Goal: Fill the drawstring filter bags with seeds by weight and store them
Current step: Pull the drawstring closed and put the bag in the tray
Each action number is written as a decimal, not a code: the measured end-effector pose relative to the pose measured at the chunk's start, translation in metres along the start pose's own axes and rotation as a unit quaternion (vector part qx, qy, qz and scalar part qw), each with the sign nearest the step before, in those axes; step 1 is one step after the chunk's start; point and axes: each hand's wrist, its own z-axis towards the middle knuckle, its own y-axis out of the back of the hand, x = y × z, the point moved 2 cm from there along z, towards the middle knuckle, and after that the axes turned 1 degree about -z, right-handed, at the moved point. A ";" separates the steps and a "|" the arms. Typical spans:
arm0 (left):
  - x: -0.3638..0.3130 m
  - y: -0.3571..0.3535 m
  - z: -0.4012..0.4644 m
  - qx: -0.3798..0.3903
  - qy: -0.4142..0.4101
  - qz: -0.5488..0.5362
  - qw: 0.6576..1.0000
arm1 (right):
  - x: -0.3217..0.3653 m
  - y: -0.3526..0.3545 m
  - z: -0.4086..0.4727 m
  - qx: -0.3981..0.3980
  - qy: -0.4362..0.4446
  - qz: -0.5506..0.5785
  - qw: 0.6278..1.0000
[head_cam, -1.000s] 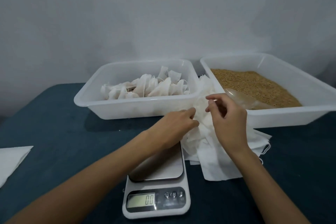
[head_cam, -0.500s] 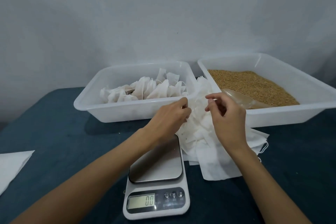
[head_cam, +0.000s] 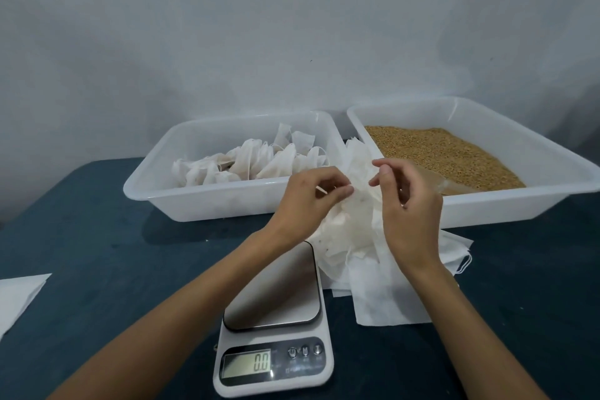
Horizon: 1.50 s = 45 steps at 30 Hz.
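At the far left edge of the frame, low down, a white sheet (head_cam: 18,297) lay on the dark blue table (head_cam: 97,253), only its corner in view. Right of it, in the middle band of the picture, stood the left tub (head_cam: 201,201), a translucent white tray holding a heap of filled filter bags (head_cam: 250,161), bunched and lying against one another.

Below the tub, at lower centre, sat the scale (head_cam: 276,334), its steel platform bare and its display reading 0.0. The left forearm crossed over the platform's upper left corner.

Above the scale, at centre frame, the left hand (head_cam: 308,201) had its fingers curled, thumb and forefinger pinching the edge of an empty filter bag (head_cam: 360,201) lifted from the pile. A thin pale string or stick showed at its fingertips; which it was could not be told. Just right of it, the right hand (head_cam: 409,204) also had curled fingers, thumb and forefinger nipping the same bag's upper edge, so the bag hung between the two hands.

Under and behind both hands lay the pile of empty bags (head_cam: 389,299), flat white sheets spread on the table, touching the scale's right side.

At the right of the frame stood the right tub (head_cam: 487,208), filled with brown seeds (head_cam: 438,153), with a clear scoop (head_cam: 435,180) lying in them near its front wall.
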 end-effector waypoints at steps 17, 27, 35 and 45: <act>-0.012 0.004 -0.004 -0.112 0.092 -0.232 0.962 | -0.002 0.002 0.001 -0.004 -0.011 0.007 1.000; -0.014 -0.003 -0.036 -0.153 0.058 -0.132 0.978 | 0.013 -0.017 -0.015 0.172 -0.055 0.140 0.974; -0.009 0.003 -0.050 -0.166 0.059 -0.161 0.971 | 0.007 -0.017 -0.016 0.146 -0.081 0.147 0.975; -0.010 0.014 -0.062 -0.166 0.029 -0.160 0.972 | 0.008 -0.016 -0.014 0.142 -0.123 0.191 0.963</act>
